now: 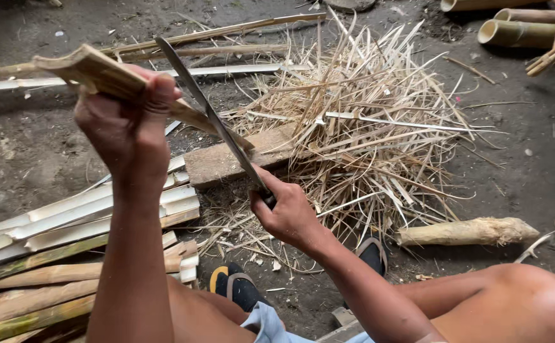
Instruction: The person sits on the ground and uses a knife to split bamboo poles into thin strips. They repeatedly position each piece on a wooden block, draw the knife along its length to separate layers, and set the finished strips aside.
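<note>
Bamboo slat (93, 73) is light, stiff and splintery; our left hand (128, 121) wraps tight around its middle, while our right hand (287, 213) clasps the long knife (211, 117) below it.

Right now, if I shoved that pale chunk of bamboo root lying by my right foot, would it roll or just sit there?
The root chunk would probably rock, not roll: it looks lumpy, with a frayed end. It seems solid, so likely stiff and fairly heavy. The shavings pile beside it might snag it.
</note>
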